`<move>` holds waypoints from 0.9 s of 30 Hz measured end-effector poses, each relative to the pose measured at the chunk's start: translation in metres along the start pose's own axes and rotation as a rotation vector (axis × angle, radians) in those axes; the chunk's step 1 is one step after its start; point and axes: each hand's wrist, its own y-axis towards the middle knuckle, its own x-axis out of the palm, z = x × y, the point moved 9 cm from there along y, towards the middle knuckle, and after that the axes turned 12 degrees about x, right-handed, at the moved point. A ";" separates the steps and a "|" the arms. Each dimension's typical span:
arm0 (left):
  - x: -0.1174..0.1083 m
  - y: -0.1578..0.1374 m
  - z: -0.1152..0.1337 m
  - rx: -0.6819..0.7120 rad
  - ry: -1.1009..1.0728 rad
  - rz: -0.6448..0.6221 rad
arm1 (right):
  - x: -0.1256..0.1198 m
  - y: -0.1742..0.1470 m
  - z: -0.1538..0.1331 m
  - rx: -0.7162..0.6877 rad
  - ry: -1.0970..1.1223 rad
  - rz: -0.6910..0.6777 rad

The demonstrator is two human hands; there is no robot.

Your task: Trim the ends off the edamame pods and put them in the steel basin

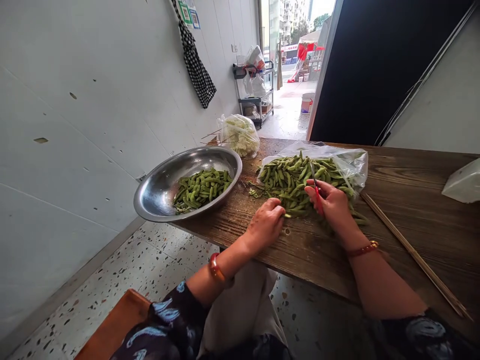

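My right hand [331, 204] is closed round the red handles of a pair of scissors [318, 196], whose metal blades point up and away over a heap of green edamame pods [290, 175]. The heap lies on and spills from a clear plastic bag [354, 167]. Left of it, my left hand [267, 220] is closed in a pinch near the table edge. A pale green pod tip [287, 215] sticks out beside its fingers. Farther left, a wide steel basin [157, 192] holds more pods [204, 189] and tilts slightly at the edge of the table.
A tied bag of pale vegetables [240, 135] stands behind the basin, thin sticks poking out. Long wooden skewers [412, 252] lie on the wooden table [405, 180] at right, with a white container [463, 181] beyond. A utility cart [257, 92] stands by the doorway.
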 end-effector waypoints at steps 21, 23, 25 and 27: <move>0.015 0.054 -0.059 -0.418 -1.093 0.124 | 0.006 -0.004 -0.013 -0.037 0.030 -0.048; 0.017 0.057 -0.064 -0.461 -1.198 0.166 | 0.008 -0.007 -0.016 -0.041 0.036 -0.076; 0.017 0.058 -0.067 -0.466 -1.219 0.197 | 0.012 -0.010 -0.019 -0.043 0.015 -0.106; 0.017 0.057 -0.070 -0.468 -1.208 0.206 | 0.016 -0.012 -0.021 -0.042 -0.033 -0.139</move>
